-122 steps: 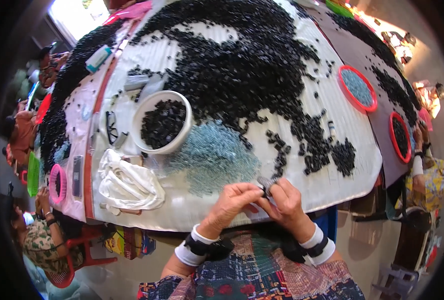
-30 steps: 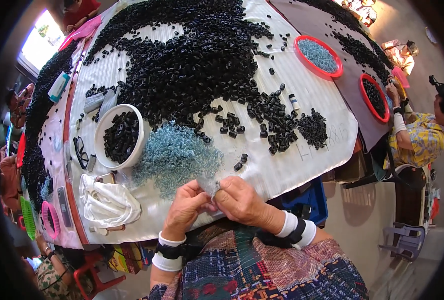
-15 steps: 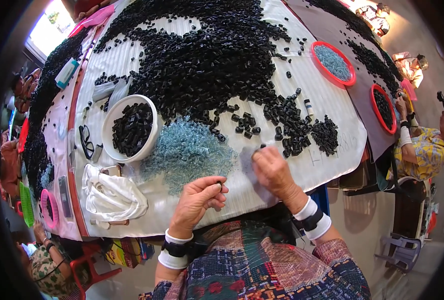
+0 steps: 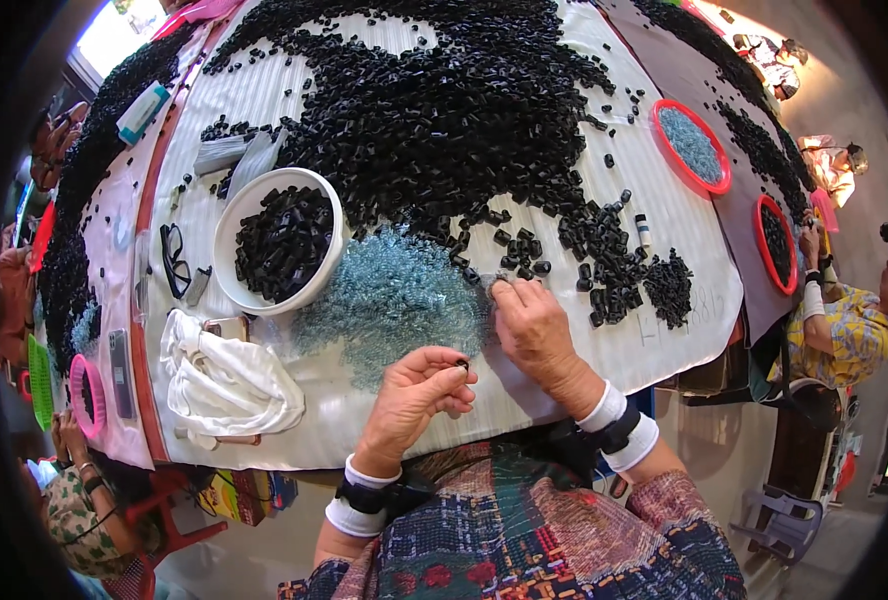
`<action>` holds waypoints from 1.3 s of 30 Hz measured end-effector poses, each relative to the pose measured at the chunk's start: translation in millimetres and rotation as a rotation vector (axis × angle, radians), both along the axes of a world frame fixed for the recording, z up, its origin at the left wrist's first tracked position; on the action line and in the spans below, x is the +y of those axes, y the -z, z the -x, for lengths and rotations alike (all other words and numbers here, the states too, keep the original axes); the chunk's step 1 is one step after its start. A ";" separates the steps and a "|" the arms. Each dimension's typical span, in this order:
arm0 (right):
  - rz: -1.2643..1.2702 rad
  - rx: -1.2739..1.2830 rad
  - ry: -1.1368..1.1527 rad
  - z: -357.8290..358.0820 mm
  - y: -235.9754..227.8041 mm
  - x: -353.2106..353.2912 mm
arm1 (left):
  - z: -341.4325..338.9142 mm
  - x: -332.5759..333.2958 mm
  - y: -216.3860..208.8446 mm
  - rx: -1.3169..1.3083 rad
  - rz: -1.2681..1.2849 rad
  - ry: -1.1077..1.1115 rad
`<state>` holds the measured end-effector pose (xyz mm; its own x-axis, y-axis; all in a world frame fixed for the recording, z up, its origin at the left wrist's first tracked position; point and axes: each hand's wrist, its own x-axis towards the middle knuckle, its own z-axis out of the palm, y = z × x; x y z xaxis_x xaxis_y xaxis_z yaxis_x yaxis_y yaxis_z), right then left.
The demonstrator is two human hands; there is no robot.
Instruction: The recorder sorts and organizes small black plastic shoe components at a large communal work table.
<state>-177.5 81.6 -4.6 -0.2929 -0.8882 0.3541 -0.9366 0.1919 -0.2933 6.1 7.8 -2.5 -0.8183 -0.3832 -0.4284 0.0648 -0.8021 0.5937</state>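
Pinches a small black piece (image 4: 462, 365) in the left hand (image 4: 414, 398) and holds the right hand (image 4: 536, 335) just beside the pale blue heap (image 4: 394, 290), near loose black pieces (image 4: 526, 247), well right of the white bowl (image 4: 340, 235).

The white bowl (image 4: 338, 245) looks like smooth plastic. Inside it, the black pieces (image 4: 284, 243) appear hard and glossy; right of it, the blue pieces (image 4: 394, 290) look translucent, glassy. On its near side, the creased cloth (image 4: 229, 380) is matt. Beneath it, the tabletop (image 4: 329, 425) has a faint sheen.
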 end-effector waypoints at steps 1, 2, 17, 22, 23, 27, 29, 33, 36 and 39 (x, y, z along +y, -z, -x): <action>-0.001 0.001 -0.006 1.1 -0.6 0.9 | -0.8 -0.8 1.6 0.008 0.004 0.011; -0.015 -0.011 -0.009 4.1 -2.0 3.9 | -1.5 -1.3 1.8 0.009 0.004 0.005; 0.216 -1.342 -0.034 3.0 -39.0 22.8 | 21.1 1.1 -19.5 -0.086 0.175 0.015; 0.292 -1.406 -0.052 -9.7 -46.5 26.1 | 38.0 11.0 -24.5 0.009 0.220 -0.126; 0.303 -1.412 -0.058 -12.6 -45.9 25.8 | 39.0 12.4 -24.2 0.007 0.223 -0.123; 0.291 -1.338 -0.105 -16.3 -44.7 28.6 | 42.2 18.2 -21.0 0.041 0.260 -0.162; 0.291 -1.332 -0.101 -17.2 -39.4 30.6 | 41.4 19.5 -20.7 0.029 0.269 -0.175; 0.211 -1.297 -0.076 -13.5 -37.6 32.8 | 37.2 19.8 -23.0 -0.012 0.331 -0.137; 0.168 -1.345 -0.076 -13.2 -39.2 34.0 | 34.8 21.0 -25.9 -0.020 0.355 -0.122; 0.157 -1.431 -0.093 -8.9 -35.5 35.4 | 33.7 21.5 -25.1 -0.031 0.364 -0.105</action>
<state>-168.6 117.0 30.9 -0.4174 -0.9038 -0.0943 0.1666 0.0259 -0.9857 -27.6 29.3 22.6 -0.7553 -0.5959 -0.2728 0.1131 -0.5285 0.8414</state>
